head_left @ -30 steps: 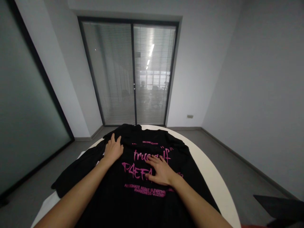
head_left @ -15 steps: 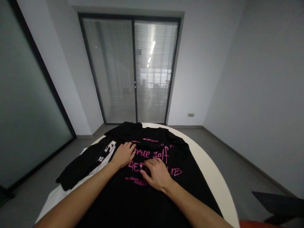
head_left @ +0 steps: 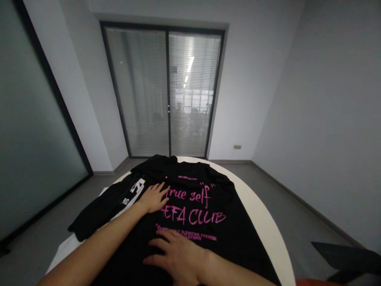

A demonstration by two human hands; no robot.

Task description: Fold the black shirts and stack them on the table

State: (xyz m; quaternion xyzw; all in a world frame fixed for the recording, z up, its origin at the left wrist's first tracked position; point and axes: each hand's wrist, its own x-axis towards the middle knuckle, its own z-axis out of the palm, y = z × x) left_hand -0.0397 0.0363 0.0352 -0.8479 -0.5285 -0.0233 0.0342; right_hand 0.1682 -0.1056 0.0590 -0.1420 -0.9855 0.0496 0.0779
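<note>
A black T-shirt [head_left: 238, 234] with pink lettering lies spread over the table, its neckline at the far side. On its left part, beside the words "true self", rests my left hand [head_left: 154, 197], fingers apart and flat on the cloth. Nearer to me, my right hand [head_left: 181, 256] lies over the lower lines of print with its fingers spread, covering some of the letters. Neither hand grips anything. To the left of the shirt is another dark garment [head_left: 102, 206] with a white print, partly hidden by my left forearm.
The round pale table [head_left: 268, 216] shows its rim on the right. Something white [head_left: 67, 250] lies at its left edge. Beyond stands a glass door with blinds [head_left: 190, 119]. A dark object [head_left: 345, 256] juts in at the lower right.
My right hand has moved toward me, from the large lettering down to the lower print, and its fingers have spread. My left hand has stayed nearly in place.
</note>
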